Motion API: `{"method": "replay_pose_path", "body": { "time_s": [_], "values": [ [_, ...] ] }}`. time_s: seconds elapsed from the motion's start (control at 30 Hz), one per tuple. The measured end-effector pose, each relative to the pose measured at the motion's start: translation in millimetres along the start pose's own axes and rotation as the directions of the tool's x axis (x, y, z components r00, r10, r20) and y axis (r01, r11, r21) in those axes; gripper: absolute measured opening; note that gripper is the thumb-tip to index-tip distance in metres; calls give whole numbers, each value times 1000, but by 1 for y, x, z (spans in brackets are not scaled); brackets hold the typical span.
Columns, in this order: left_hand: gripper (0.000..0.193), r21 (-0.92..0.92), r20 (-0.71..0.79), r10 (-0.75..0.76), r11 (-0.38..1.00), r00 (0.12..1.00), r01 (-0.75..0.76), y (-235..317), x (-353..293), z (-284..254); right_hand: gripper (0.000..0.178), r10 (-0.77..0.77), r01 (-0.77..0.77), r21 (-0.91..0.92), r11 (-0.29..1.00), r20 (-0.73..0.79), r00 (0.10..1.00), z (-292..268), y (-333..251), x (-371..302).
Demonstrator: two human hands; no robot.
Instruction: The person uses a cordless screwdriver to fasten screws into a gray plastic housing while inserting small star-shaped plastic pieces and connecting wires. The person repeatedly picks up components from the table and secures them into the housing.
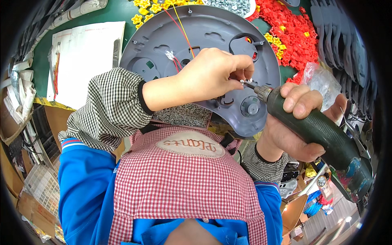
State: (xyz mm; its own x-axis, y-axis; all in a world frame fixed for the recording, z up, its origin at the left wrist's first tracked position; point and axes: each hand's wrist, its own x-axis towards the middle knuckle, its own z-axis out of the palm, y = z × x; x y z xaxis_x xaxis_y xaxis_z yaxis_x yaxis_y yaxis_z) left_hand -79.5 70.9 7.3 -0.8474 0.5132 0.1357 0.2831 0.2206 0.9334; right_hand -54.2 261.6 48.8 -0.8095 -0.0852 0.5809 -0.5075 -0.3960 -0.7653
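Observation:
My left hand (212,75) is closed in a pinch over a grey plastic housing (163,36) with a curved outline. Small silver screws (242,82) show at its fingertips; how many sit inside the fingers is hidden. In my right hand (281,134) is a dark green electric screwdriver (316,124), its fingers wrapped round the body. The driver's bit points left and meets the screws at my left fingertips. Red and yellow wires (178,26) run across the housing, and a white-tipped wire end (169,54) lies beside my left wrist. My left hand covers the housing's middle.
Red plastic pieces (286,36) and yellow star-shaped pieces (151,8) lie heaped behind the housing. A tray of screws (185,115) sits near my apron. White paper (87,61) with red wires is at left. Grey curved parts (330,36) stand stacked at far right.

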Motion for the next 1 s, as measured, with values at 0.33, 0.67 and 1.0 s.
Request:
{"method": "replay_pose_path", "body": {
  "time_s": [0.33, 0.67, 1.0],
  "values": [
    [30, -26, 22, -24, 999, 999, 25, 1, 0, -7, 89, -23, 24, 15, 1000, -75, 997, 6, -2, -1],
    [28, -44, -10, -5, 999, 1000, 5, -2, -4, -8, 84, 0, 3, 51, 999, -41, 999, 10, -2, 1],
    [28, 171, -114, 58, 985, 992, -38, 8, -14, -13, 83, -2, 4, 21, 1000, -82, 997, 17, 7, 0]
  ]
}}
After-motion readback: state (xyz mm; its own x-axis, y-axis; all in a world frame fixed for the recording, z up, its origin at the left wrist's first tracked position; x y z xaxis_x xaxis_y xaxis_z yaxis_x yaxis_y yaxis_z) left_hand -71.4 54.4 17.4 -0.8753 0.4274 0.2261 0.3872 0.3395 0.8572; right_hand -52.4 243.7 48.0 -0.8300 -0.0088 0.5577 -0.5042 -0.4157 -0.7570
